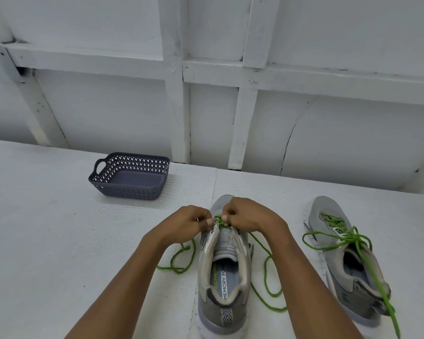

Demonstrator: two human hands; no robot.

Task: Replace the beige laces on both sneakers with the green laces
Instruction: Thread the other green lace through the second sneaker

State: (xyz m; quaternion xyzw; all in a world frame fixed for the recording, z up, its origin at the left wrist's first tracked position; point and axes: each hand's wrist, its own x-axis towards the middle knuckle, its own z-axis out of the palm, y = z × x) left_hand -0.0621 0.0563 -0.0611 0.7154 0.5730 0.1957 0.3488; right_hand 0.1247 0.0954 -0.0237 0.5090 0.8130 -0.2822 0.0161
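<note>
White tabletop (59,228), white panelled wall behind. Centre sneaker (224,277) points its toe far. Left hand (194,222) and right hand (247,216) each keep a pinch grip on the green lace (219,219) at the far eyelets. Lace looks soft, light and floppy, so hold close to the tip. Right sneaker (348,267) is loosely green-laced. Basket (130,189) sits far left.

"MEMORY FOAM" reads on the sneaker's insole (224,282).
</note>
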